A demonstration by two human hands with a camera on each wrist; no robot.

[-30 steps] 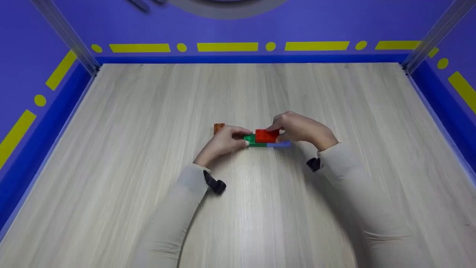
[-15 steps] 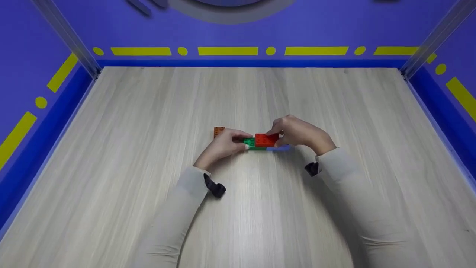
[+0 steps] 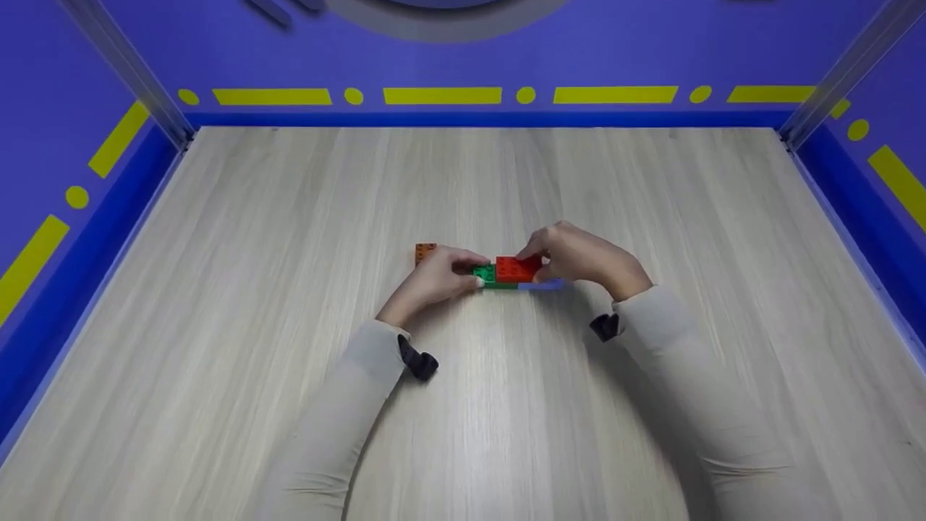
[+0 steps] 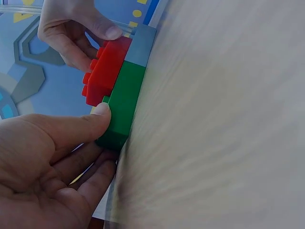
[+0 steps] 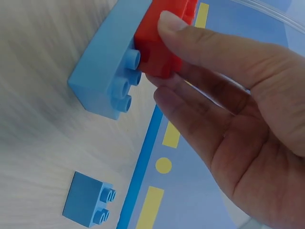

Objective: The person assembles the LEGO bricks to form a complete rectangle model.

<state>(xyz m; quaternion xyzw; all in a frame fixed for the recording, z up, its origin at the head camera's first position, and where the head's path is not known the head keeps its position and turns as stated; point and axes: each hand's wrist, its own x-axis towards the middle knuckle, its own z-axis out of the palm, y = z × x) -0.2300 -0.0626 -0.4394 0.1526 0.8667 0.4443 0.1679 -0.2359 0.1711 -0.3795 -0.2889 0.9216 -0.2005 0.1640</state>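
**Wood-grain tabletop point(image 3: 463, 420), blue booth walls point(image 3: 622, 43)**

L hand point(image 3: 434, 278) pinches green studded brick point(image 4: 126, 100); R hand point(image 3: 584, 252) pinches red studded brick point(image 3: 511, 270), sitting atop green + lt-blue brick point(image 5: 102, 64) on tabletop. Orange brick point(image 3: 425, 251) just beyond L hand; small blue brick point(image 5: 83, 199) apart.

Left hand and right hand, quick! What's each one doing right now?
Left hand: holding the end of the green brick.
Right hand: holding the red brick.

Orange brick point(image 3: 424, 252) partly hidden by the left of 2 hands point(image 3: 436, 277), 2 sleeves point(image 3: 336, 416) cut off below
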